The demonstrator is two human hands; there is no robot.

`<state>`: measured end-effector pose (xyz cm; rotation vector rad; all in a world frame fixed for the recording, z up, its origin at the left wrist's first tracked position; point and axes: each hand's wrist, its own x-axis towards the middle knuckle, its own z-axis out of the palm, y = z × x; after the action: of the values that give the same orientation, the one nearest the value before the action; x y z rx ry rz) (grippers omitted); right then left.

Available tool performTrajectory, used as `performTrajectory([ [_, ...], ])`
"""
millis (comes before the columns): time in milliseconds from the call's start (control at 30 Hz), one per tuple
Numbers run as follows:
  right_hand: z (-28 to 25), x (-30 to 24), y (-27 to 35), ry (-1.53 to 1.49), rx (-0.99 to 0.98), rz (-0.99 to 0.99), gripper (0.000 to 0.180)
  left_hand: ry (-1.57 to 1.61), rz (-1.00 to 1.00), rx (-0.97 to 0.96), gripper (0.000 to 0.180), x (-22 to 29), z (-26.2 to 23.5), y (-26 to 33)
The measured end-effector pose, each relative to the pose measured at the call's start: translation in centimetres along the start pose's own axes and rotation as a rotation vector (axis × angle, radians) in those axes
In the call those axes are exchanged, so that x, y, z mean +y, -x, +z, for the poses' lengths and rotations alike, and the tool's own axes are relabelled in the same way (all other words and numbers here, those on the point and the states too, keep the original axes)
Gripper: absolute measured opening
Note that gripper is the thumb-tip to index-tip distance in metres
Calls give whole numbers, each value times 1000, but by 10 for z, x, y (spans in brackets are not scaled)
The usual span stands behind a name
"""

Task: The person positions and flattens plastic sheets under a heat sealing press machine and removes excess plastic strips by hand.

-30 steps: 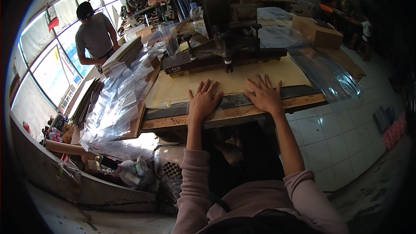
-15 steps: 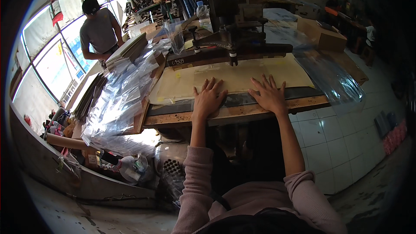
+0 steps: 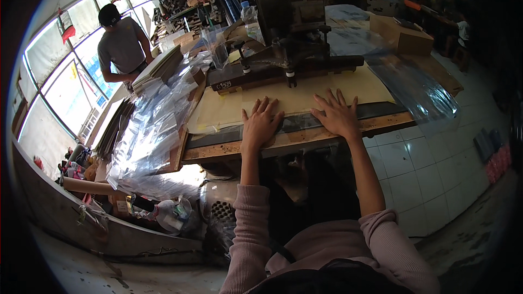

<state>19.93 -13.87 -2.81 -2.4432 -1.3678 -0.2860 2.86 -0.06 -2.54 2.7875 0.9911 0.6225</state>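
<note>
Fingers spread, my left hand (image 3: 260, 125) and right hand (image 3: 339, 114) press the clear sheet (image 3: 297, 122) flat; I'd keep pressure even.

1. A brown cardboard box (image 3: 402, 35) stands in the upper right of the frame, on the far end of my bench; it is oblong, with its top flaps shut.
2. A small dark label with pale marks (image 3: 222, 85) sits left of centre, on the front edge of the black machine base, above my left hand.
3. A heap of clear plastic bags (image 3: 155, 125) spreads across the left middle of the frame, glossy and see-through, lying over the bench's left end.
4. A clear plastic bottle with a blue cap (image 3: 248, 15) stands at upper centre, just left of the machine.
5. A small yellowish box (image 3: 121, 205) lies at lower left, among clutter below the bench.
</note>
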Motion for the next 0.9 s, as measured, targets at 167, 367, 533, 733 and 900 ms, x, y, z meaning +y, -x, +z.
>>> performTrajectory([
  [167,3,0,6,-28,10,-9,55,7,17,8,49,0,-1,3],
  [367,-1,0,6,-32,16,-8,53,32,38,22,48,0,-1,2],
  [533,1,0,4,-20,28,-11,54,50,41,40,47,0,0,2],
  [733,0,-1,5,-22,19,-5,54,52,33,47,46,1,-2,2],
  [900,-1,-1,6,-29,9,-6,54,50,35,41,46,0,0,2],
])
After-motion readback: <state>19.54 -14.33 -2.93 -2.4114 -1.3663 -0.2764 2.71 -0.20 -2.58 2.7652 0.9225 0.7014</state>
